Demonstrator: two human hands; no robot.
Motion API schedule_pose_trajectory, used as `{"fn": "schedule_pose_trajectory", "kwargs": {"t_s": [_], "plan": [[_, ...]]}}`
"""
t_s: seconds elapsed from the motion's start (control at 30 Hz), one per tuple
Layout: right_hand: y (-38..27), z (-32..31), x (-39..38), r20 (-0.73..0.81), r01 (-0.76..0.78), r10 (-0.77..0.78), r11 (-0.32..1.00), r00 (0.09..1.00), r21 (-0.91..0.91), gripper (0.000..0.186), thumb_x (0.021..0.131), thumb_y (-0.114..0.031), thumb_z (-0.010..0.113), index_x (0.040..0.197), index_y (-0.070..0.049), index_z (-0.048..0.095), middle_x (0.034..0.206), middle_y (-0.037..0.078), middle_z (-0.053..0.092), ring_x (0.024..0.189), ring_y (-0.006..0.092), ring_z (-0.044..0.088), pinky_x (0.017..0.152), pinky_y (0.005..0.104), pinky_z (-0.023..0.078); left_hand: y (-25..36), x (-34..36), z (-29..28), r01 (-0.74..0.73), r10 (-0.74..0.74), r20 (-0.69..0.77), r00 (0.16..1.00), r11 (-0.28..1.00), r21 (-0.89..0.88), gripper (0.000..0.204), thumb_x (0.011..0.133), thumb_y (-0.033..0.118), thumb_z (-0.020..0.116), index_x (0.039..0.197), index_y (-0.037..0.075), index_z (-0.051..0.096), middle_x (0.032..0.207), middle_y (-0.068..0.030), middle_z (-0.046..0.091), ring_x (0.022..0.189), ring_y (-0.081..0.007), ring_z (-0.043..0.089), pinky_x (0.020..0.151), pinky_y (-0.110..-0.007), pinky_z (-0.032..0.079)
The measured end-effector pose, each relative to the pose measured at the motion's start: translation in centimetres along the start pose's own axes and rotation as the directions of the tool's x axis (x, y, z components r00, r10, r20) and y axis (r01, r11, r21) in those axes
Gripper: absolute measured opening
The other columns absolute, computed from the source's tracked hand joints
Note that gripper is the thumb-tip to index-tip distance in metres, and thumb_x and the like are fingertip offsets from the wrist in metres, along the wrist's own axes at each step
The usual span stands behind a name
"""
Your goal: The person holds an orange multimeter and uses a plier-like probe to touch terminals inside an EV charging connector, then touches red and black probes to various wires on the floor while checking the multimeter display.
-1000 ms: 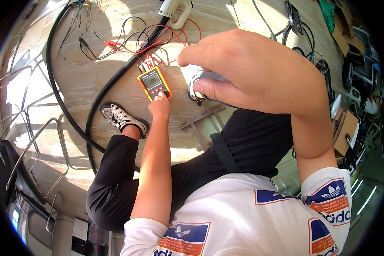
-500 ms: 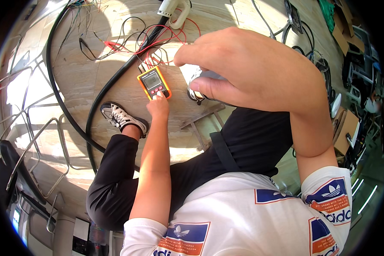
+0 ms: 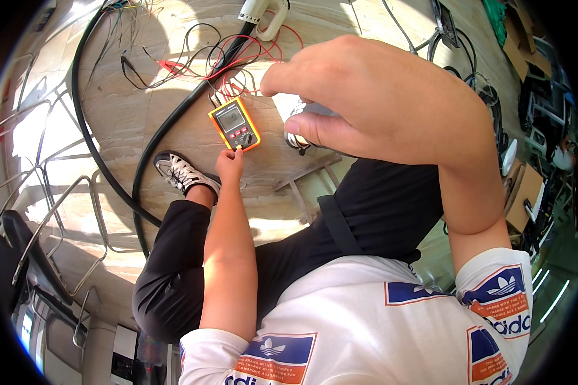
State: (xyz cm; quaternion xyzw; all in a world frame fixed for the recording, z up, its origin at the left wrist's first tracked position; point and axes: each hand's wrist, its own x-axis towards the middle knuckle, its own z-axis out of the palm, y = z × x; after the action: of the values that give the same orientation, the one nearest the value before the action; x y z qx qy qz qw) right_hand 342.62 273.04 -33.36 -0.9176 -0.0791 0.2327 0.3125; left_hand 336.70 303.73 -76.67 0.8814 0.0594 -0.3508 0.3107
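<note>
An orange-rimmed multimeter (image 3: pixel 235 124) lies face up on the floor, with a grey screen, red buttons and a dark dial. Test leads, red and black (image 3: pixel 228 90), run from its far end. My left hand (image 3: pixel 230 167) is at the meter's near edge, its fingers curled in and the tips at the rim; nothing shows in them. High and close to the camera, my right hand (image 3: pixel 359 96) is bent at the wrist. Its thumb and forefinger are apart, with nothing visible between them, and it covers part of my right shoe (image 3: pixel 295 138).
A thick black cable (image 3: pixel 173 119) curves across the floor to a white handled connector (image 3: pixel 266 16). Loose thin wires (image 3: pixel 119 13) lie at far left. Metal chair frames (image 3: pixel 48 173) stand left. A small wooden frame (image 3: pixel 311 183) lies between my legs; cardboard (image 3: pixel 523 199) and cables are right.
My left hand has drawn back from the meter's dial to its near edge, so the dial now shows. The right hand stays almost where it was.
</note>
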Motion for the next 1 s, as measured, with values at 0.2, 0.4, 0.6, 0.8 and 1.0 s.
{"fn": "schedule_pose_trajectory", "kwargs": {"t_s": [0.2,0.4,0.6,0.8,1.0], "plan": [[0.1,0.1,0.2,0.008,-0.004,0.004,1.000,1.000,-0.003,0.032,0.082,-0.011,0.066,0.111,0.000,0.062,0.083,0.018,0.062,0.080,0.0381,0.061,0.072,0.0444,0.047,-1.8,1.6,-0.6,0.201,-0.188,0.114,0.975,0.973,-0.111,0.037,0.084,0.037,0.074,0.076,0.003,0.063,0.072,-0.0115,0.068,0.069,-0.0248,0.066,0.069,-0.037,0.052],[0.0,-0.1,0.3,0.013,-0.006,0.006,1.000,1.000,0.001,0.033,0.083,-0.012,0.066,0.114,0.000,0.062,0.084,0.018,0.062,0.079,0.0377,0.061,0.072,0.0438,0.047,-0.8,0.5,-1.1,0.085,-0.097,0.083,0.992,0.987,0.133,0.038,0.086,0.038,0.073,0.074,0.004,0.062,0.069,-0.0067,0.067,0.058,-0.0154,0.065,0.059,-0.033,0.053],[-0.1,0.0,0.3,0.009,-0.007,0.007,1.000,1.000,0.004,0.034,0.083,-0.012,0.066,0.115,0.000,0.062,0.084,0.019,0.062,0.079,0.0377,0.061,0.072,0.0437,0.047,-2.0,0.4,0.2,0.315,-0.246,0.416,0.875,0.943,-0.106,0.032,0.087,0.032,0.072,0.073,0.004,0.061,0.068,-0.0060,0.066,0.057,-0.0151,0.065,0.051,-0.030,0.051],[-0.1,-0.1,0.4,0.025,-0.016,0.016,1.000,1.000,0.005,0.034,0.083,-0.012,0.065,0.114,0.001,0.062,0.084,0.019,0.062,0.079,0.0379,0.061,0.072,0.0435,0.047,-2.1,0.8,0.3,0.363,-0.277,0.482,0.831,0.927,-0.093,0.028,0.088,0.028,0.070,0.076,0.005,0.061,0.072,-0.0055,0.067,0.060,-0.0151,0.066,0.050,-0.030,0.050],[-0.1,-0.1,0.5,0.022,-0.008,0.008,1.000,1.000,0.004,0.034,0.083,-0.012,0.065,0.114,0.001,0.062,0.086,0.019,0.063,0.081,0.0379,0.061,0.073,0.0434,0.048,-2.1,1.3,0.0,0.373,-0.266,0.530,0.805,0.922,-0.103,0.029,0.090,0.031,0.068,0.077,0.006,0.062,0.072,-0.0043,0.066,0.061,-0.0146,0.065,0.051,-0.030,0.049]]}}
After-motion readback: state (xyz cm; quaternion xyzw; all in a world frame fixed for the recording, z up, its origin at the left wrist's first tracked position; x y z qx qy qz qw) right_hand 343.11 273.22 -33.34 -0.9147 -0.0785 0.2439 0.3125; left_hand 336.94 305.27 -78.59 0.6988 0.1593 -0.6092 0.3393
